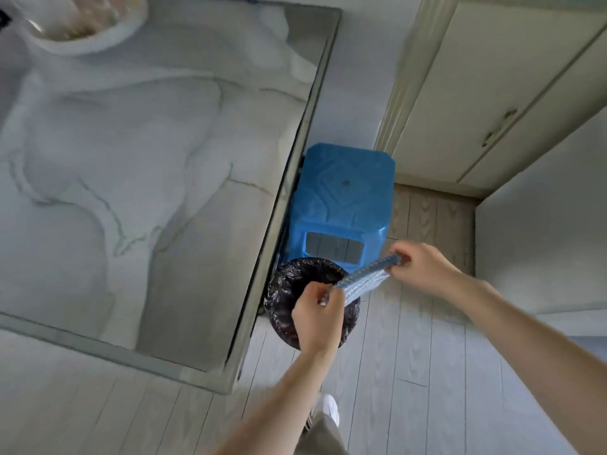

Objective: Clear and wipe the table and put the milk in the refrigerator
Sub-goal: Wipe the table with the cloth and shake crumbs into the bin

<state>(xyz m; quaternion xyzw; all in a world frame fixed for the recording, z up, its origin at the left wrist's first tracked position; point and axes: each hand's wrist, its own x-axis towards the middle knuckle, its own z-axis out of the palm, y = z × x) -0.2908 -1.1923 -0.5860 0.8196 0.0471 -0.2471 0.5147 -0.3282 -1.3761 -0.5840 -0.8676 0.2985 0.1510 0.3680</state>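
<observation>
A blue-patterned cloth (359, 280) was held stretched between both hands above a bin (282, 290) lined with a black bag. The left hand (315, 315) was clamped on the lower end of the cloth, fingers curled over it, directly over the bin's mouth. The right hand (418, 266) was clamped on the upper end, pinching it beside the bin's right rim. The two hands were kept apart by the length of the cloth, which appeared folded or rolled into a narrow band. The bin was seen standing on the floor (410, 372) just beside the right edge of the table (147, 159), whose marbled grey top was bordered by a darker rim. A blue stool (341, 195) was seen just behind the bin, partly tucked under the table's edge. A white bowl (82, 24), blurred and with contents that could not be made out, was seen at the table's far left corner. Cream cabinet doors (492, 93) were visible at the upper right. A white shoe (330, 408) was visible on the pale plank floor between the forearms. No milk was identifiable in this view.
</observation>
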